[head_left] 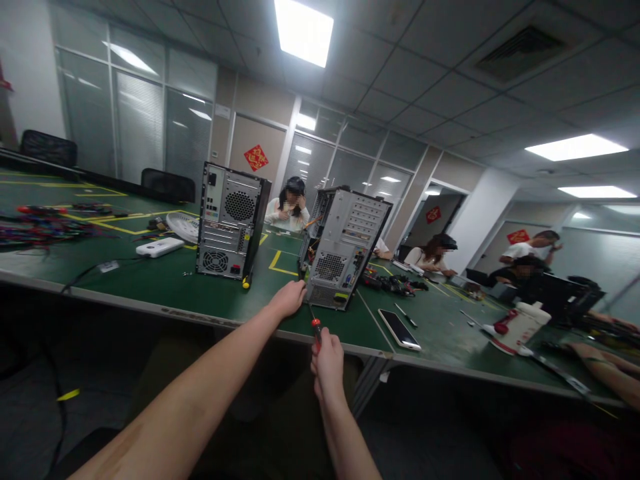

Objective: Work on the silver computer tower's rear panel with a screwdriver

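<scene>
My right hand (329, 360) is wrapped around the handle of a screwdriver (316, 325) with a red collar. Its shaft points up to the lower left corner of an open computer case (367, 223), which stands upright with its back panel towards me. At that same corner is my left hand (291, 299), its fingers curled closed against the case's lower edge. What those fingers pinch, if anything, is hidden. Wires show inside the case's open left side. A second computer case (227, 223) stands upright to the left, with a yellow-ended tool (246, 283) at its base.
A smartphone (399, 329) and a pen-like tool (405, 315) lie right of the open case. Cables (395, 280) are heaped behind them. A white cup (523, 327) stands further right. Left are a white power strip (160, 247) and bundled wires (43, 227). Several people sit around the green table (277, 327).
</scene>
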A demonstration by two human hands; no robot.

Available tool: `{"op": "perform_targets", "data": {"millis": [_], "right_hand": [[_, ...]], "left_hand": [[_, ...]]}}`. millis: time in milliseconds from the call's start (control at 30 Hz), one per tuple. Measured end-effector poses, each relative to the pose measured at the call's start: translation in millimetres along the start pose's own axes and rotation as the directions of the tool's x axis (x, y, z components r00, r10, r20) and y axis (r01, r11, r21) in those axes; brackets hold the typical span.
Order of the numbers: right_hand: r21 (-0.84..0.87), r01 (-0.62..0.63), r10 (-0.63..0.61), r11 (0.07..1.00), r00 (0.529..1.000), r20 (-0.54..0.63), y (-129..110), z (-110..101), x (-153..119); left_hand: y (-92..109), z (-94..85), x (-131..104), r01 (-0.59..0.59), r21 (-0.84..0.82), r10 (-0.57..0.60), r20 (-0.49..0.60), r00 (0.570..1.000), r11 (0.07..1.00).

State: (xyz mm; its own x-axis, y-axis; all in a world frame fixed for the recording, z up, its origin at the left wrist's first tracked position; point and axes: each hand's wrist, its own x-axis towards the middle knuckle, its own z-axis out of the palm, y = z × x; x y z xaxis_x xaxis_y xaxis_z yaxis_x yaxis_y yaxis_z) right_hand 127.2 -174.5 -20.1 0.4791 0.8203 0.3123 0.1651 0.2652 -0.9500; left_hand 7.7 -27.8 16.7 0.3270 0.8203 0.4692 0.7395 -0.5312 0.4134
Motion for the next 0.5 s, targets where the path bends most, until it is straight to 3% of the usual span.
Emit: {"op": "perform_targets", "data": {"millis": [100,200,367,500], "right_hand": [[0.192,-0.21,0.192,0.959,0.976,0.107,-1,8,-3],[0.319,-0.339,0.286,0.885,0.937,0.2,-9,11,-2],[0.386,-0.434,0.36,0.814,0.898,0.251,-16,14,-3],[0.318,-0.439,0.39,0.84,0.897,0.209,-12,16,-4]], "left_hand": [[0,-0.8,0,0.004,0.008,-0.004,0.003,1.0,1.0],[0,-1.0,0,0.008,0.019,-0.008,0.004,1.0,1.0],[-1,1.1,0,-0.02,0.024,0.02,-0.021,1.0,1.0],[-2,3.2,1,-0.034,0.035,0.035,-0.032,0.999,0.999]]}}
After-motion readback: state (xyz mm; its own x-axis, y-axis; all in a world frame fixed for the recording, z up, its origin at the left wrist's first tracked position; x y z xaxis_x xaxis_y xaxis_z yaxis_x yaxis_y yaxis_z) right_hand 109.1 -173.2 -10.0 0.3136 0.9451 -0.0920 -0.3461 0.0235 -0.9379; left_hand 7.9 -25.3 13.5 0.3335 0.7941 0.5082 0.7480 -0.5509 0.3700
